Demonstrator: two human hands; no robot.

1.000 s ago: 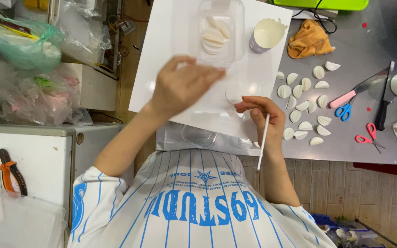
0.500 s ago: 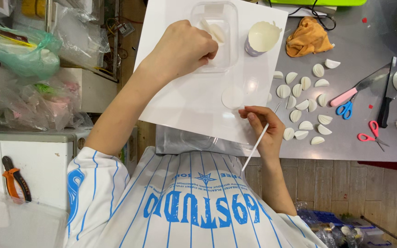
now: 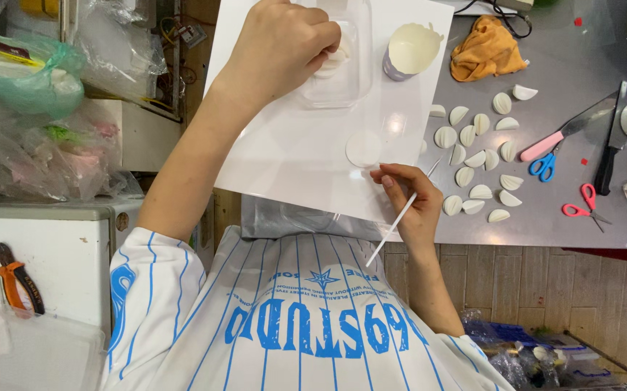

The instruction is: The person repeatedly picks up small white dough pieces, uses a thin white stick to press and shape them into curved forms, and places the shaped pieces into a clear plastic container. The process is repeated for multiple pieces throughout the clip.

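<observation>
Head view: steel table fills upper right, white board at centre top, wood floor lower right. Left hand pinches white discs inside clear tray; right hand grips thin white stick beside flat disc. Paper cup sits right of tray.

Glossy white board, brushed, seemingly steel table

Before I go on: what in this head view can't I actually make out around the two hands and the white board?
- Clear tray: its contents hidden by the left hand.
- White stick: its tip hidden behind the right hand.
- White cup: contents too pale to tell.
- White board: far edge cut off by the frame's top.
</observation>
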